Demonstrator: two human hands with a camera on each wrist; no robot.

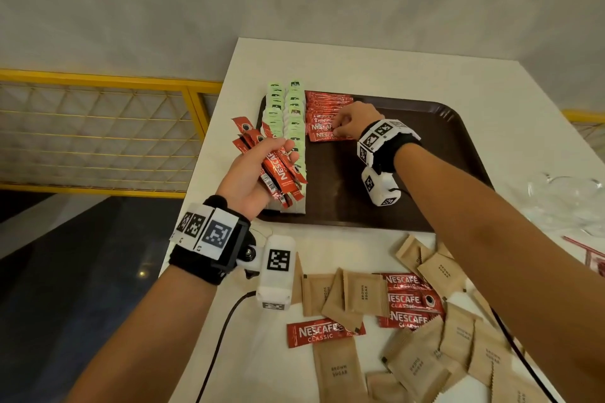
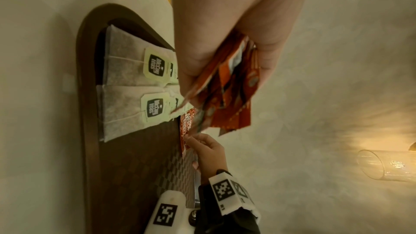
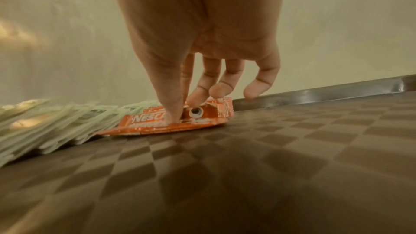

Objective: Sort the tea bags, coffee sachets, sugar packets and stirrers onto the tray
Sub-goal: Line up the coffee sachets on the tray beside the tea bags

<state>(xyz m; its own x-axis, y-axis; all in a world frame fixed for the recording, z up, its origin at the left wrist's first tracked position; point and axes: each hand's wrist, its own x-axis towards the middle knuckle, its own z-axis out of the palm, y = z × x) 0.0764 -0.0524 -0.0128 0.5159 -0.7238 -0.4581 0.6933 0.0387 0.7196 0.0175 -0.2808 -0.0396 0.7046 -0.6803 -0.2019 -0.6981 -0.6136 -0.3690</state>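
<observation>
Pinching the nearest red coffee sachet [image 3: 180, 122] of the row on the tray, the right hand [image 1: 357, 121] is reaching across the brown tray [image 1: 425, 154], thumb and forefinger closed on the sachet while the other fingers [image 3: 258, 84] are curling loosely above it. That sachet is lying at the near end of an overlapping column of red coffee sachets [image 1: 324, 114] running toward the tray's far edge. Just beside this column on its left, two rows of tea bags [image 1: 288, 114] with pale green tags are lying overlapped along the tray's left side; in the left wrist view their white pouches [image 2: 126, 95] are showing at the near end of the tray.

The left hand [image 1: 258, 170] is hovering over the tray's left edge, its fingers curled around a fanned bundle of red sachets [image 1: 278, 170], gripping them.

On the white table [image 1: 327, 65] in front of the tray, loose brown sugar packets [image 1: 363, 294] are lying scattered, with more red coffee sachets [image 1: 409, 301] mixed among them and one [image 1: 320, 332] lying apart toward the left. A clear glass [image 1: 569, 199] is sitting at the table's right edge, blurred. Beyond the table's left side a yellow railing [image 1: 98, 82] is running along a lattice panel. Both wrists are wearing black straps with marker-covered white blocks [image 1: 278, 271].
</observation>
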